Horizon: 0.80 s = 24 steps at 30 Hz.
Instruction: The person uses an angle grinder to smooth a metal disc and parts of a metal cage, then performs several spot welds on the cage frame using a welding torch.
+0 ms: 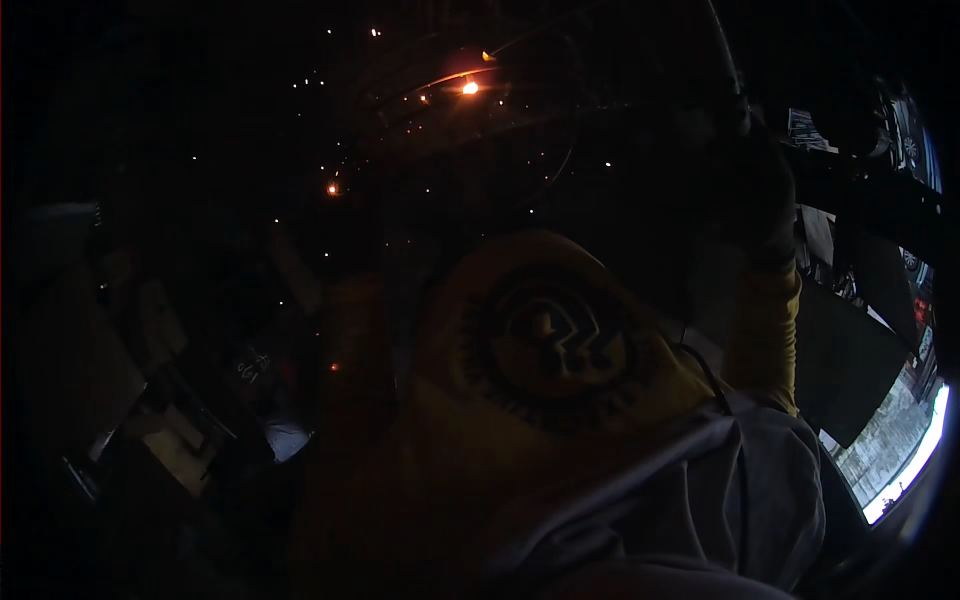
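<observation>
A small orange-white hot spot [470, 88] glows at the upper middle, with a thin curved edge lit red just above it. Sparks [333, 189] are scattered to its left and below. On the right, a yellow sleeve [772, 325] leads up to my right hand [765, 195], a dark shape whose fingers do not show. A thin pale edge [728, 55] runs upward just above that hand; whether I hold it, I cannot tell. To the left, a faint dark-yellow sleeve [355, 325] fades into blackness, and my left hand cannot be made out there.
Yellow cloth with a round black emblem [550, 345] fills the middle, above grey cloth [680, 480]. Dim flat pieces [165, 440] lie at the left. A dark panel [850, 350] stands at the right, with bright grey ground [890, 430] beyond it. Most surfaces are lost in darkness.
</observation>
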### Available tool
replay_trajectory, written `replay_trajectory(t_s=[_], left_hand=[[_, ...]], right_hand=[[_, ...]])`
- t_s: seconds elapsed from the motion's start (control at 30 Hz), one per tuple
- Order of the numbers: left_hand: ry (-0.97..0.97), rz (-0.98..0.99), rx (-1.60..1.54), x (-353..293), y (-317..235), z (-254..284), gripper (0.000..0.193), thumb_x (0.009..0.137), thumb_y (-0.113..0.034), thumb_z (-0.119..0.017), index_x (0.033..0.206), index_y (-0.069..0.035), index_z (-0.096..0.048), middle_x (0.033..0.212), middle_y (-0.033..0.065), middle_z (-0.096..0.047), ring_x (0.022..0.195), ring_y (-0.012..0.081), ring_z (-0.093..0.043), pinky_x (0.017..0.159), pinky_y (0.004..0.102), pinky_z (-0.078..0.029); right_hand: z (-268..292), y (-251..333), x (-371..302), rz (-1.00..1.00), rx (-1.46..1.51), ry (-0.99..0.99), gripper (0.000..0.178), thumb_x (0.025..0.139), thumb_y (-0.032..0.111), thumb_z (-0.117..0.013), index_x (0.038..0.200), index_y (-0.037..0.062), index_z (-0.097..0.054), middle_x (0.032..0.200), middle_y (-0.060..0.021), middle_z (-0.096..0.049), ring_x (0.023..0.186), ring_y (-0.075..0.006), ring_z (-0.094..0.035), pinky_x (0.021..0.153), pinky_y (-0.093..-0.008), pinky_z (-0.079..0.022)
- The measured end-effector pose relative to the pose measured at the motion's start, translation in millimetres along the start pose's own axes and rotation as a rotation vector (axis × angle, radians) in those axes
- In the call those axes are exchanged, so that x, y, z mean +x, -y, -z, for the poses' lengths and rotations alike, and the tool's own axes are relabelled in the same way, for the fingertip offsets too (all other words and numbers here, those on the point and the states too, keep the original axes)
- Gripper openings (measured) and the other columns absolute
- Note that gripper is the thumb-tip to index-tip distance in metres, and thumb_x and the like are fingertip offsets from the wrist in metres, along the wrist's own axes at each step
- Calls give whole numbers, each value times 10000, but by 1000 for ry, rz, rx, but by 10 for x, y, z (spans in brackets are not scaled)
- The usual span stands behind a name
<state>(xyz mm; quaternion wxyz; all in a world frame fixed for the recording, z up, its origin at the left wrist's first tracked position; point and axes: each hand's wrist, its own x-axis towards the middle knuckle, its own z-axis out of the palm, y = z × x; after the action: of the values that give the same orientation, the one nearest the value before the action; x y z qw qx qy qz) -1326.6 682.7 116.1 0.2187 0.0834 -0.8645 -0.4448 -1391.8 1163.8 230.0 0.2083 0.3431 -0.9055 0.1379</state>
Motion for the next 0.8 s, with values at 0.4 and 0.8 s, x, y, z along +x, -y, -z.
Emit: replay_trajectory(t_s=[0.4,0.8], left_hand=[[49,-103,512,-515,1227,182,363,979,-144,-572,1315,-6,-565,1277,143,-606,1140,253,-608,988,355,-495],[1180,248,631,-1953,1439,330,315,941,-300,-543,1075,-51,-684,1142,200,-643,1071,371,-627,916,458,-510]], right_hand=[[201,312,161,-412,259,235,478,871,102,-706,1315,14,-549,1050,-108,-696,951,-205,-694,819,-323,-557],[243,442,283,-672,502,207,569,808,42,-708,1353,28,-545,1073,-139,-679,958,-231,-674,885,-344,-518]])
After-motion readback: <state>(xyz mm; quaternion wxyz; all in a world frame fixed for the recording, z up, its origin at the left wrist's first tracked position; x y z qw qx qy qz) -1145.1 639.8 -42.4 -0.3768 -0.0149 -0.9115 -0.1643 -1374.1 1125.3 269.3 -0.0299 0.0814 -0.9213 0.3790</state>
